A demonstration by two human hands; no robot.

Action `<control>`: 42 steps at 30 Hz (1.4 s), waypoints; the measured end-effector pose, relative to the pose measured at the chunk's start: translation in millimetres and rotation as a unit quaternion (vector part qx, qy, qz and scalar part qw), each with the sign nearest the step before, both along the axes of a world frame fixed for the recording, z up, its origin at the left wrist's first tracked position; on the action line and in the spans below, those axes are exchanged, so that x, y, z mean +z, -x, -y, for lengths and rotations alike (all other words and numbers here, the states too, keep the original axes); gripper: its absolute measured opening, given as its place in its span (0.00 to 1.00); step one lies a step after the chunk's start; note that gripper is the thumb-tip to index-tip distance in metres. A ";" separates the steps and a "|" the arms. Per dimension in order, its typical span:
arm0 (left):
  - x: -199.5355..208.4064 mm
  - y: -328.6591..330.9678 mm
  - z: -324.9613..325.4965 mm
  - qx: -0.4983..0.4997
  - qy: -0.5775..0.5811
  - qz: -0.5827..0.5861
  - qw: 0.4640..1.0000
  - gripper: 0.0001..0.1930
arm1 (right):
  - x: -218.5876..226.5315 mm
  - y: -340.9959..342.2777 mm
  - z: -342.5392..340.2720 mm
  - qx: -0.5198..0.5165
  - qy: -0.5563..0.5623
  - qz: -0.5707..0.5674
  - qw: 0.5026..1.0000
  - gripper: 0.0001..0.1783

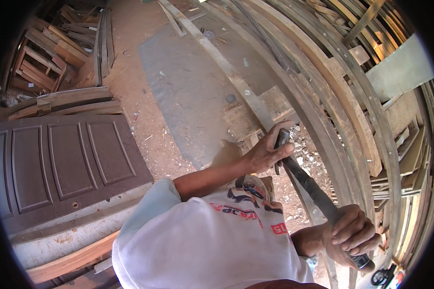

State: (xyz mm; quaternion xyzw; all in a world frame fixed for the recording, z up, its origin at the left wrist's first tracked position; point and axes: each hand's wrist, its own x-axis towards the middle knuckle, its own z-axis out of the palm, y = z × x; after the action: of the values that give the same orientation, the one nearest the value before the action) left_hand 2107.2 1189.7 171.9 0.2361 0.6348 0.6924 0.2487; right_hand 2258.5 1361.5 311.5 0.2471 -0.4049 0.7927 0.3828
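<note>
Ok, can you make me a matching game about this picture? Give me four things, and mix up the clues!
Things:
1. Left hand
2. Right hand
3. Panelled door
4. Shirt

Clues:
A. White, with red and dark print
B. Wrapped around the long dark tool near its end lower in the picture
C. Brown, at the left of the picture
D. At the dark tool's end higher in the picture

Right pairs: 1-D, 2-B, 3-C, 4-A.

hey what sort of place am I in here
Probably a woodworking shop or timber store: long wooden boards run along the right, a brown panelled door sits at the left, and wood pieces are piled beyond it.
</note>
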 end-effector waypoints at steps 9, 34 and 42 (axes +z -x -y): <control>16.1 116.1 11.0 -0.047 0.073 -0.083 0.993 0.19 | -49.4 7.9 65.3 0.009 -0.055 0.568 0.821 0.61; -72.7 227.7 39.9 -0.412 0.251 -0.553 0.680 0.30 | -110.9 53.3 204.9 -0.386 0.030 0.691 0.610 0.20; -57.7 213.5 48.8 -0.381 0.244 -0.589 0.670 0.26 | -144.1 43.1 219.3 -0.361 -0.055 0.799 0.477 0.21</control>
State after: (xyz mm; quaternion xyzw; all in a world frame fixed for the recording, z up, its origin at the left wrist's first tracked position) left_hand 1893.7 1141.0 114.3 0.7470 0.6508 0.0748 0.1136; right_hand 2215.4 1142.2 167.5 -0.6412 -0.6319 0.4150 0.1318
